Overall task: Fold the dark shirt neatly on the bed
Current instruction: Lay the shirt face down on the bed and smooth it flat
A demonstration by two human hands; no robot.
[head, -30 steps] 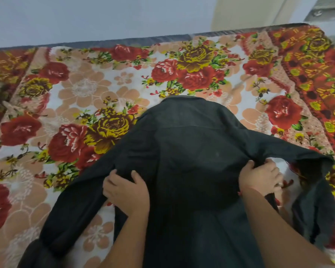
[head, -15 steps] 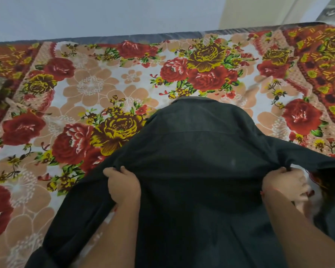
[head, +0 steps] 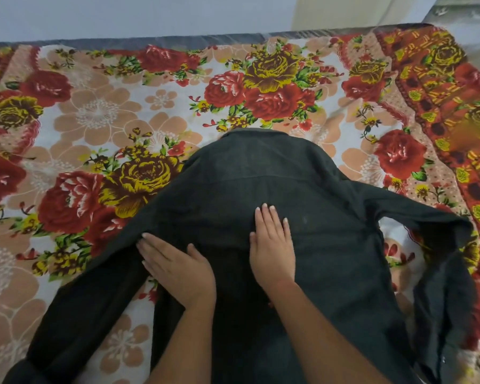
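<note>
Head: left hand (head: 178, 267) at dark shirt (head: 261, 176) edge, right hand (head: 272, 245) central

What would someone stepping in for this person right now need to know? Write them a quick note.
Left hand: open, flat on the shirt beside the left sleeve.
Right hand: open, flat on the middle of the shirt's back.
Shirt: spread back-up on the bed, collar at the far end, both sleeves out to the sides; the right sleeve bends back toward the near edge.
Done: shirt laid out.
Left: no fold made yet. Probably smooth it, fold the sleeves in, then fold the body.
</note>
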